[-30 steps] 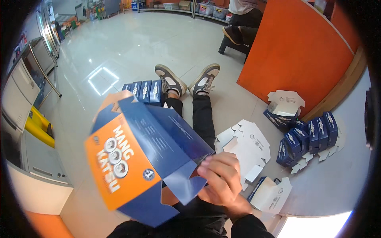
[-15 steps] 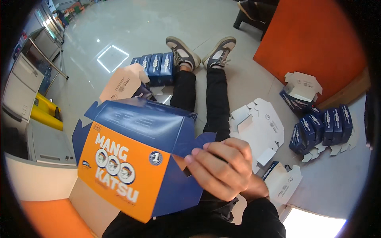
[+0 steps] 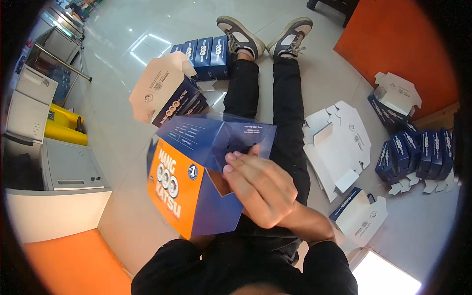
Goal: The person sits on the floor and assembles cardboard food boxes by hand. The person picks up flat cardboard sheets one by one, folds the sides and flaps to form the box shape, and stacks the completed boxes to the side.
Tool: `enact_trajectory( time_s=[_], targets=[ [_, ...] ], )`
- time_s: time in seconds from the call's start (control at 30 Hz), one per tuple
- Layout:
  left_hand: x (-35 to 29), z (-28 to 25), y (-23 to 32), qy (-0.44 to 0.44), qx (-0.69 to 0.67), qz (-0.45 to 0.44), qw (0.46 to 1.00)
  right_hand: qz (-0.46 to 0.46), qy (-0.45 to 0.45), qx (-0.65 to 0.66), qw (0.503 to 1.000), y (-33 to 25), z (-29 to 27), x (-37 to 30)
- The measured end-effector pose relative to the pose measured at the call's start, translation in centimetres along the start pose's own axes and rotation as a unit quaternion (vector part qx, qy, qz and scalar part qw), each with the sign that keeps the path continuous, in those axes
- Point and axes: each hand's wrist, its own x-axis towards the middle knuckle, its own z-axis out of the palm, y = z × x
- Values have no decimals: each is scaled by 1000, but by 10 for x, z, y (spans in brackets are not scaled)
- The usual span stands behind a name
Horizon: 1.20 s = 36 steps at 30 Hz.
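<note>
A blue and orange printed cardboard box (image 3: 169, 179), partly folded into shape, is tilted above my lap with its orange panel towards the lower left. Fingers and thumb of my right hand (image 3: 263, 189) are closed on a blue end flap at the box's right side. A dark gap shows beside the fingertips, below that flap. Of my left arm only a sliver of wrist (image 3: 201, 240) shows under the box; the hand itself is hidden behind it, so its fingers cannot be seen.
Several blue boxes (image 3: 203, 56) stand in a row by my left shoe, near an open-flapped box (image 3: 172, 93). Flat white cardboard blanks (image 3: 339, 147) lie right of my legs. More folded boxes (image 3: 427, 152) sit farther right, with open cartons around. A grey cabinet (image 3: 73, 167) stands left.
The box has turned, showing more of its right end, and its left side has moved rightward. My right hand stays on the flap. The whole view has shifted somewhat.
</note>
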Motion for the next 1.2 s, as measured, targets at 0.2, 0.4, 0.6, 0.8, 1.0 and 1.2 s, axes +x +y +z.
enact_trajectory(
  time_s=[0.2,0.4,0.6,0.8,1.0,1.2],
  targets=[
    [0,-5,-5,2,-15,-16,1000,19,31,23,999,4,9,-6],
    [0,-1,-8,-1,-17,-19,1000,-8,-6,-5,1000,18,0,-15],
    [-5,1,-11,-12,-17,-30,999,55,-39,-4,998,24,-17,-23],
    [-4,6,-13,-34,15,-29,999,9,-48,-19,999,42,-32,-24],
    [-21,2,0,-96,413,65,903,169,106,-154,968,57,-40,-46],
    [3,-5,-34,204,473,112,850,432,354,197,806,85,-56,-97]
  ],
)
